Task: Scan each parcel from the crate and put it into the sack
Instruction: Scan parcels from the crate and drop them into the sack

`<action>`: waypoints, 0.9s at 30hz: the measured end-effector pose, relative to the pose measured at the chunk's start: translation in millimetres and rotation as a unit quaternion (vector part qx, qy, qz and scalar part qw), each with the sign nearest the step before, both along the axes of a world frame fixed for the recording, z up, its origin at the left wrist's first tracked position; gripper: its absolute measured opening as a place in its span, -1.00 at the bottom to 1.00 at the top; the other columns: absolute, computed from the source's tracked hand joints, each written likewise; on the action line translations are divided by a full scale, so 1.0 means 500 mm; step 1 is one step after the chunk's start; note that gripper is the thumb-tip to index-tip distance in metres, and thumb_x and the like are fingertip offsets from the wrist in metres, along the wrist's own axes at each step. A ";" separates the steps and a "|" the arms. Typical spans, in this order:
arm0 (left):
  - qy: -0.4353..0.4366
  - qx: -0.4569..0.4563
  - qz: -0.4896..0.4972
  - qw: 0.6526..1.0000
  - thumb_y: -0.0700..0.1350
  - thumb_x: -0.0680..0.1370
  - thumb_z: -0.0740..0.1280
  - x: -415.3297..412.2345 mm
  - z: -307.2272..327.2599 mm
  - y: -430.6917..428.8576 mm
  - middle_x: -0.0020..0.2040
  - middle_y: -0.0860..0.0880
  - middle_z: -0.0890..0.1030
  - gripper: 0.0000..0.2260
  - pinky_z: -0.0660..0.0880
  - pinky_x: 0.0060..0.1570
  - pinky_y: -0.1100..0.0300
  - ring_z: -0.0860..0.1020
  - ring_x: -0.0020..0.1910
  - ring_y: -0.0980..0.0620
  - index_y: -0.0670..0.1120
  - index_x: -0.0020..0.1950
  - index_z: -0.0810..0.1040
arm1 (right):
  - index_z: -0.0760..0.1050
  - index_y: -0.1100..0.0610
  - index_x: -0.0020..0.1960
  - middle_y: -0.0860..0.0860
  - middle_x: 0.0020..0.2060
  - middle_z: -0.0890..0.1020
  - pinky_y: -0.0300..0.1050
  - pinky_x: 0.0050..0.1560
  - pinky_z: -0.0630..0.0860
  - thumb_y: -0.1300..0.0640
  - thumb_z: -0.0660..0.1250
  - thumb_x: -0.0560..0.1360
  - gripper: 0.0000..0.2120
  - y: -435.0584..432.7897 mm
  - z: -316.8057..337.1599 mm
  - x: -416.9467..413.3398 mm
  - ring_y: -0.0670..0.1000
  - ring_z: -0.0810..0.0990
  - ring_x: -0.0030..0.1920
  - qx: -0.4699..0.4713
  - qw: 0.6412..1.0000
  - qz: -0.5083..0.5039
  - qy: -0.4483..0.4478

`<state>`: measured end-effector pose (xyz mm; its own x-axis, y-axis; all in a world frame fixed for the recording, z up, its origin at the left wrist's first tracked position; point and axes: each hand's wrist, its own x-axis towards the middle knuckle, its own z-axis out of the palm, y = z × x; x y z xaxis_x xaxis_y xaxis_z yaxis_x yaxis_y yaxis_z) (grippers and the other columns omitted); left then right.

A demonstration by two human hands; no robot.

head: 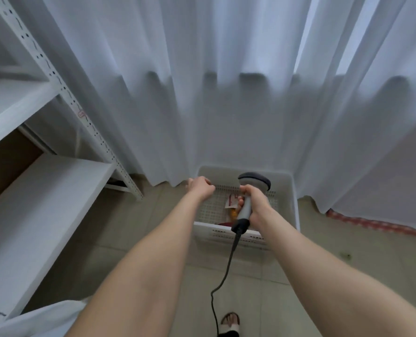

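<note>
Fingers (245, 189) of the right hand (256, 206) are clenched round the grey handle of the scanner (254, 181), thumb side towards the body. The scanner's dark head tips forward and down over the crate (209, 231). Its black cable (228, 263) leaves the base of the handle and curls down to the floor (129, 227).

The left hand (200, 187) is stretched out over the crate's far left corner, its fingers curled under. Whether they grasp the rim or anything else I cannot tell.

A parcel (231, 201) lies on the perforated bottom of the crate. A white and red label shows, with an orange patch below it. It sits just left of the right hand's fingers and partly behind the scanner handle, lower than both hands and between them. It is apart from the left hand. No finger plainly touches it.

The crate stands on the tiled floor against a white curtain (202, 93). A white metal shelf (44, 190) is at the left, and pale fabric (31, 319) fills the lower left corner. A foot (230, 321) in a sandal stands beside the cable.
</note>
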<state>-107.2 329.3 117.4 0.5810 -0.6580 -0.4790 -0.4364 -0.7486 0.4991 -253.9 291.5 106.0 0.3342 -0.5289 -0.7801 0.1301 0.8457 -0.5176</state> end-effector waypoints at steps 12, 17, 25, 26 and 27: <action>0.074 0.089 -0.072 0.991 -0.09 0.54 0.32 -0.056 -0.243 -0.330 0.43 -0.18 0.29 -0.61 0.24 0.43 0.03 0.29 0.41 -0.14 -0.08 0.37 0.43 | 0.47 0.17 -0.20 0.00 -0.55 0.46 -0.24 -0.54 0.39 0.16 0.34 0.50 -0.86 -0.305 -0.228 -0.069 -0.07 0.40 -0.59 0.081 0.991 -0.077 0.076; 0.110 0.109 -0.070 0.985 -0.11 0.54 0.33 -0.091 -0.396 -0.446 0.41 -0.18 0.37 -0.58 0.31 0.39 0.05 0.38 0.37 -0.13 -0.15 0.39 0.41 | 0.49 0.19 -0.15 0.02 -0.53 0.45 -0.26 -0.54 0.37 0.19 0.29 0.54 -0.89 -0.416 -0.384 -0.100 -0.06 0.38 -0.56 0.110 0.986 -0.066 0.110; 0.167 0.153 -0.084 0.971 -0.11 0.43 0.47 -0.132 -0.705 -0.516 0.22 -0.14 0.54 -0.51 0.48 0.18 0.07 0.51 0.19 -0.09 -0.17 0.29 0.42 | 0.48 0.23 -0.07 0.09 -0.36 0.52 -0.19 -0.50 0.47 0.26 0.32 0.50 -0.96 -0.516 -0.669 -0.128 0.00 0.47 -0.41 0.149 0.968 -0.044 0.195; 0.169 0.157 -0.087 0.969 -0.10 0.41 0.49 -0.136 -0.745 -0.523 0.23 -0.14 0.54 -0.49 0.48 0.20 0.02 0.51 0.20 -0.10 -0.16 0.30 0.42 | 0.48 0.23 -0.05 0.12 -0.29 0.54 -0.14 -0.43 0.51 0.26 0.34 0.49 -0.93 -0.524 -0.707 -0.128 0.03 0.52 -0.36 0.149 0.966 -0.049 0.207; 0.168 0.161 -0.090 0.968 -0.08 0.39 0.51 -0.139 -0.784 -0.529 0.25 -0.14 0.52 -0.43 0.47 0.23 -0.02 0.49 0.24 -0.11 -0.15 0.33 0.40 | 0.47 0.23 -0.05 0.14 -0.21 0.56 -0.08 -0.33 0.56 0.25 0.36 0.47 -0.91 -0.530 -0.746 -0.126 0.08 0.55 -0.29 0.145 0.963 -0.051 0.223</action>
<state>-177.0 64.8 -274.4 0.2471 -0.5193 -0.8181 -0.4270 -0.8162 0.3891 -316.9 26.4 -267.0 -0.1098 -0.2790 -0.9540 0.0407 0.9577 -0.2848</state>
